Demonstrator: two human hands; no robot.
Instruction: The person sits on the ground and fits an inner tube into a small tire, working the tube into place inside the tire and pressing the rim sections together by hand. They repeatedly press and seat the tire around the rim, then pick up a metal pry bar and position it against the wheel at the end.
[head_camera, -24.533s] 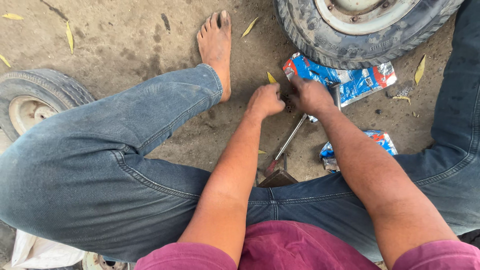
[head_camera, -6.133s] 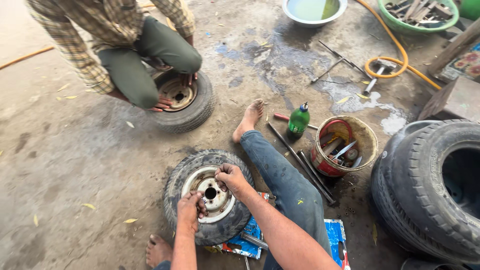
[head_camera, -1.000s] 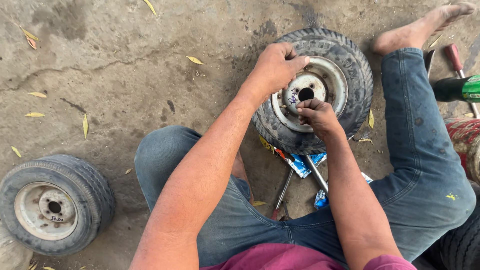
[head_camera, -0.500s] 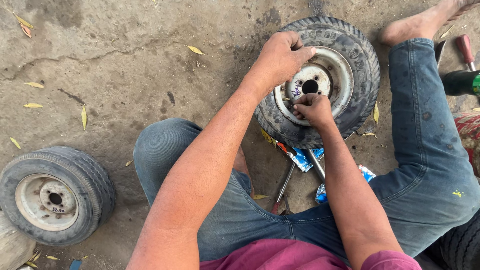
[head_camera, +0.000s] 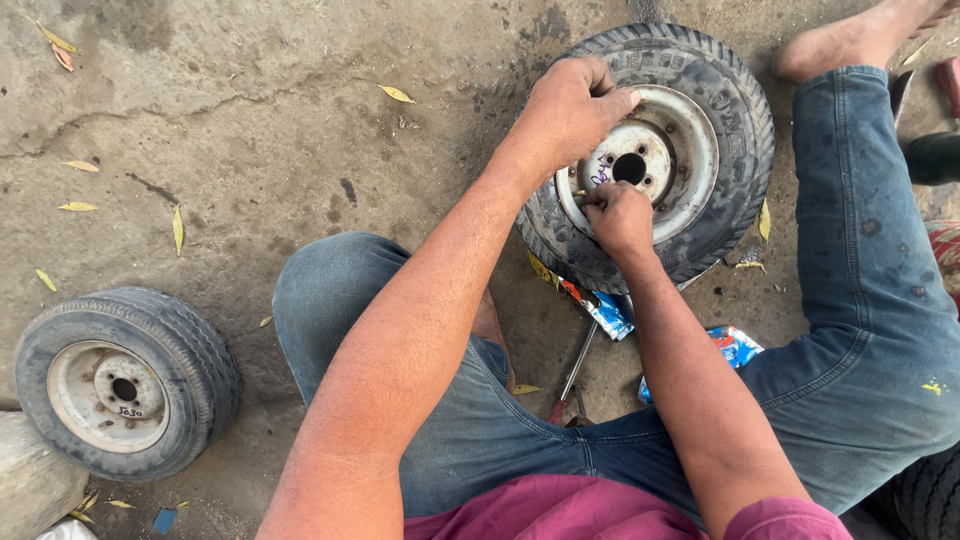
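- Grey-white painted steel rim (head_camera: 668, 160) sat inside a small black rubber tyre (head_camera: 735, 110), the whole wheel lying flat on the cracked concrete floor (head_camera: 250, 120) between the person's spread legs in blue jeans (head_camera: 870, 280).
- Left hand (head_camera: 570, 110) was cupped over the upper left of the tyre, fingers curled across the bead onto the rim, pressing down; not pinching anything visible.
- Right hand (head_camera: 618, 215) sat on the lower left of the rim, fingertips bunched together against the rim edge near some blue scribble; seemed to pinch something small there, but what it was could not be told.
- Progress, as a judgement: tyre looked seated on the rim all round, centre hub hole (head_camera: 630, 167) and bolt holes open and bare, so work at the rim edge looked midway, nothing fastened or finished in view.
- Second small black tyre on a pale steel rim (head_camera: 125, 385) lay flat well apart at lower left, untouched.
- Thin metal rod tool (head_camera: 580, 358) lay on the floor just below the wheel, beside crumpled blue-and-red plastic wrappers (head_camera: 605, 308), neither in hand.
- Bare foot (head_camera: 850, 40) rested beside the tyre at upper right.
- Dry yellow leaves (head_camera: 398, 94) were scattered over the floor.
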